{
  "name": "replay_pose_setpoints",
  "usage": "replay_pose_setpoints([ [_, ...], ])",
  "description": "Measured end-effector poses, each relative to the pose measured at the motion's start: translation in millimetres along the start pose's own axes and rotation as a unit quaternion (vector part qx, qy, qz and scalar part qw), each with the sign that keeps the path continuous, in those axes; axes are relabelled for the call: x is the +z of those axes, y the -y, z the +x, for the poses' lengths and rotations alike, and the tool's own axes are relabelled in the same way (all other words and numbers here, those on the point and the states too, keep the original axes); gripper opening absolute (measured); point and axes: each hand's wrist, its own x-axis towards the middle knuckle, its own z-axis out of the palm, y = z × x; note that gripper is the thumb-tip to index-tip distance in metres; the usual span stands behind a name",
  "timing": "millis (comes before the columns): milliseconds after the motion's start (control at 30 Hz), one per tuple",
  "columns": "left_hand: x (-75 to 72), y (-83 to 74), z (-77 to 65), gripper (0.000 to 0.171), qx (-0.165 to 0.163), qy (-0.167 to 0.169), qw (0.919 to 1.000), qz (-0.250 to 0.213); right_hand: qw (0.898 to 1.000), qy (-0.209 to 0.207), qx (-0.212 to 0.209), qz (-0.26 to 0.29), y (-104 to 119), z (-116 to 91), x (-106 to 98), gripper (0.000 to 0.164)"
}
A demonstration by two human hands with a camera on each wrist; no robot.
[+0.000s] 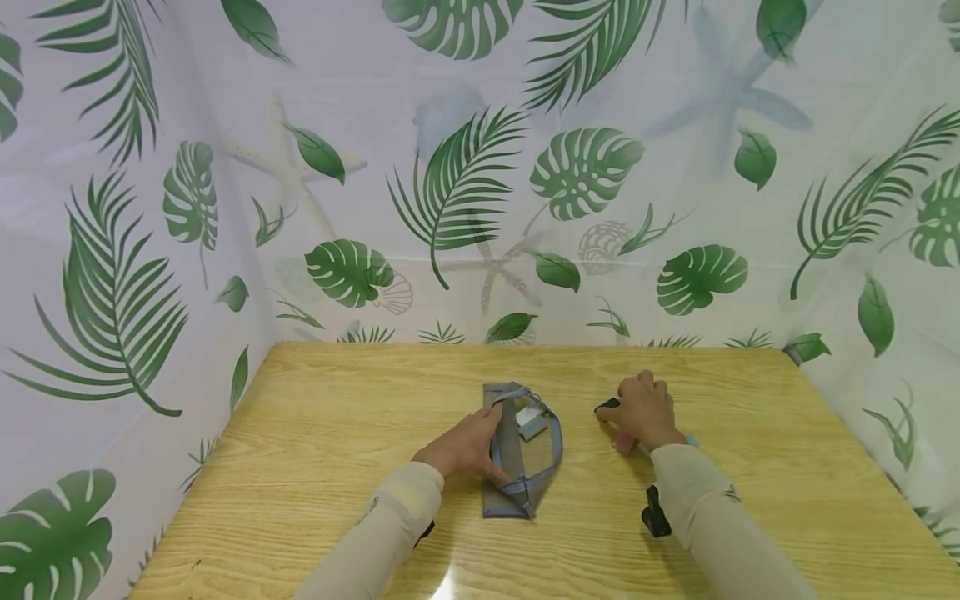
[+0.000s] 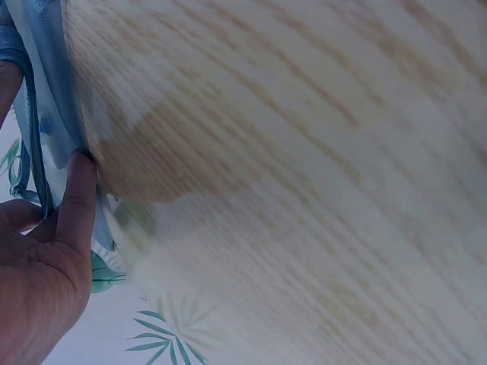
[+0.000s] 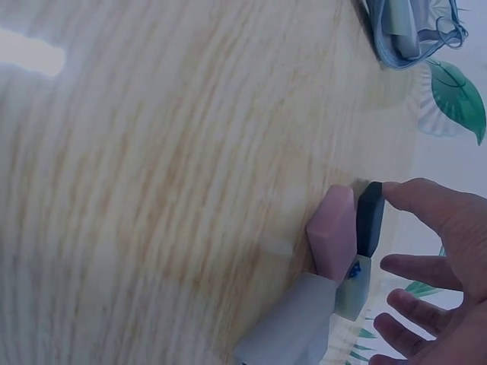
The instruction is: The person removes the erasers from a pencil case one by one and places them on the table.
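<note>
A grey-blue bag (image 1: 510,450) with blue trim and loop handles lies on the wooden table, its handles spread to the right. My left hand (image 1: 468,446) grips its left side, thumb and fingers apart along the opening; one finger presses along the blue fabric (image 2: 57,84) in the left wrist view. A small white and grey-blue block (image 1: 532,423) shows inside the handle loop. Further right, my right hand (image 1: 645,412) reaches over a group of small blocks. Its thumb tip is right at a black block (image 3: 370,218), other fingers spread. Beside that lies a pink block (image 3: 333,236).
A pale block with a blue mark (image 3: 354,289) and a larger grey block (image 3: 293,323) adjoin the pink one. The wooden table (image 1: 337,400) meets a leaf-printed curtain (image 1: 480,208) at its back edge and sides. Black wrist camera parts (image 1: 655,512) hang by the right forearm.
</note>
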Motion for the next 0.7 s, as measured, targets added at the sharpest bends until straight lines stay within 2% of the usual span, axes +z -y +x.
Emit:
replay_pose_setpoints([
  [133,-0.4,-0.7,-0.3,0.118,-0.006,0.004,1.0,-0.001,1.0,-0.008,-0.007,-0.003,-0.1,0.1,-0.3,0.048],
  [367,-0.1,-1.8,0.1,0.118,-0.008,0.002,1.0,-0.004,1.0,-0.002,-0.029,-0.002,4.4,-1.6,-1.7,0.05],
  [700,0.0,-1.9,-0.1,0.117,-0.002,-0.002,1.0,0.003,0.998,-0.021,-0.063,0.02,20.9,-11.6,-1.5,0.052],
])
